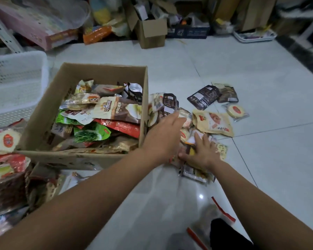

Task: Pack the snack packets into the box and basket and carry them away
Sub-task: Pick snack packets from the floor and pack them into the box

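An open cardboard box (43, 112) on the tiled floor holds several mixed snack packets (114, 109). Just right of it lies a loose pile of packets (213, 121), with dark pouches (203, 97) farther back. My left hand (163, 136) reaches over the pile beside the box's right wall, fingers extended onto packets. My right hand (201, 152) lies flat, fingers spread, pressing on the near packets. A white plastic basket (16, 82) stands left of the box.
More packets (5, 159) are heaped at the near left. Clutter lines the back: a small carton (152, 31), a pink box (34, 27), stacked trays (255, 36). A clear zip bag (215, 213) lies near my knees. Bare tiles extend to the right.
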